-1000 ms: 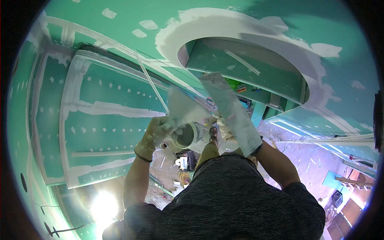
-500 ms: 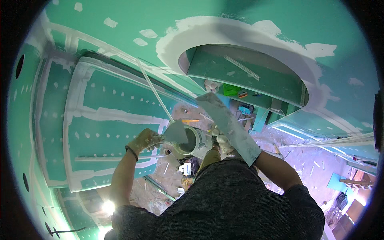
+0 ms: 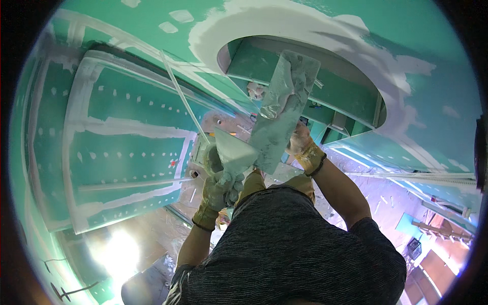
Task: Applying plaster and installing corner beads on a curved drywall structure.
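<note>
My gloved left hand (image 3: 219, 189) is closed on a putty knife, whose broad, coated triangular blade (image 3: 233, 152) lies at the lower left edge of a long flat trowel (image 3: 272, 137). My gloved right hand (image 3: 300, 150) is closed on that trowel from below, its grip mostly hidden. Pale grey compound is smeared along the trowel, with a thicker lump (image 3: 278, 91) on its upper part. A bucket (image 3: 211, 158) shows only partly behind the knife blade and left hand.
A green board wall (image 3: 127, 152) with white joint patches is on the left. An oval recess (image 3: 351, 104) opens at the top. A long pale strip (image 3: 180, 91) slants above my left hand. A glaring light (image 3: 122, 251), board pieces (image 3: 432, 264) and a dark crate (image 3: 414, 247) are lower down.
My right hand has risen with the trowel, which now points further up. My left hand has moved rightward and slightly down, bringing the knife blade to the trowel's edge.
</note>
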Motion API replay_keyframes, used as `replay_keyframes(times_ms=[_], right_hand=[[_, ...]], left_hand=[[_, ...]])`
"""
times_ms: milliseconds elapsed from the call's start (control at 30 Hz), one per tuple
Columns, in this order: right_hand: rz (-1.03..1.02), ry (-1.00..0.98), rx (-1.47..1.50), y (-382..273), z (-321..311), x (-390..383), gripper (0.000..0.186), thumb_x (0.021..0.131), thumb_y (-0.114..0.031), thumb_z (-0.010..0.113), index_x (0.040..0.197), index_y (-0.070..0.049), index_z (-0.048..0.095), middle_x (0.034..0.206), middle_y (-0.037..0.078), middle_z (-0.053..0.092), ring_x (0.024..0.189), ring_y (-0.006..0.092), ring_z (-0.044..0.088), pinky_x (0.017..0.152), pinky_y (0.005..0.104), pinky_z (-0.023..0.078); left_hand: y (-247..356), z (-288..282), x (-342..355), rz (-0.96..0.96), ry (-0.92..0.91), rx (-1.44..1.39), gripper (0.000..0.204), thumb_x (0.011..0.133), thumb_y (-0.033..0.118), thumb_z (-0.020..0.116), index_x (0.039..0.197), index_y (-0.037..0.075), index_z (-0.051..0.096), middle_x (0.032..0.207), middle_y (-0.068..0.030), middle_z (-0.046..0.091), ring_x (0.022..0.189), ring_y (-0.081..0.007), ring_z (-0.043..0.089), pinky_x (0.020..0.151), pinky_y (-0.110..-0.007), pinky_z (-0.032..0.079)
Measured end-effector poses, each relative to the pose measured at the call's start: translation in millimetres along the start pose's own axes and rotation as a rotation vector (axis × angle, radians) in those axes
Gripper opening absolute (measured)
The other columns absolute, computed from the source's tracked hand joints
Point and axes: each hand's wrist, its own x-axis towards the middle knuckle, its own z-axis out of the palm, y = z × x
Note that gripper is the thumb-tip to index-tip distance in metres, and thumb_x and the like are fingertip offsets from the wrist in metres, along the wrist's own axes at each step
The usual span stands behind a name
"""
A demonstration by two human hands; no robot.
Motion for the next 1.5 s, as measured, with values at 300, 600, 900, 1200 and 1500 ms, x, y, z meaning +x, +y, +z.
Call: replay_keyframes(times_ms=[300,600,900,1200,1500], right_hand=[[0.066,0.113,-1.089,-10,35,39,0.046,0.096,-0.026,0.079,0.135,-0.006,0.064,0.123,0.004,0.067,0.11,0.0151,0.064,0.098,0.0322,0.054],[0.354,-0.076,-1.445,-81,91,49,0.05,0.085,-0.027,0.087,0.127,-0.008,0.069,0.121,0.007,0.072,0.111,0.0176,0.065,0.097,0.0362,0.054],[0.497,-0.159,-2.066,-115,59,-5,0.048,0.087,-0.028,0.084,0.128,-0.01,0.069,0.12,0.01,0.072,0.107,0.0212,0.067,0.096,0.0361,0.054],[0.074,0.305,-0.317,-70,46,-22,0.057,0.091,-0.013,0.083,0.142,-0.004,0.059,0.134,0.008,0.069,0.118,0.0219,0.068,0.104,0.0391,0.056],[0.342,-0.127,-2.132,-135,-6,-93,0.033,0.098,-0.029,0.071,0.125,-0.011,0.07,0.1,0.007,0.074,0.094,0.0205,0.068,0.086,0.0374,0.057]], left_hand=[[35,20,19,-0.062,-0.016,0.081,0.043,0.103,0.039,0.067,0.112,-0.003,0.073,0.082,-0.0032,0.07,0.057,-0.0085,0.058,0.051,-0.023,0.046],[79,4,18,-0.103,-0.092,0.32,0.059,0.093,0.054,0.075,0.097,-0.005,0.073,0.071,-0.0072,0.067,0.049,-0.012,0.056,0.042,-0.025,0.04],[52,-4,12,0.081,-0.104,0.052,0.058,0.093,0.053,0.074,0.107,-0.003,0.07,0.076,-0.0079,0.069,0.051,-0.0125,0.058,0.043,-0.025,0.043],[20,41,27,0.007,-0.149,0.105,0.046,0.098,0.037,0.074,0.118,-0.004,0.067,0.094,-0.0083,0.073,0.072,-0.0149,0.068,0.056,-0.029,0.056],[50,31,10,0.228,0.015,0.078,0.04,0.102,0.035,0.066,0.118,-0.002,0.071,0.089,-0.0061,0.073,0.069,-0.0126,0.067,0.057,-0.025,0.053]])
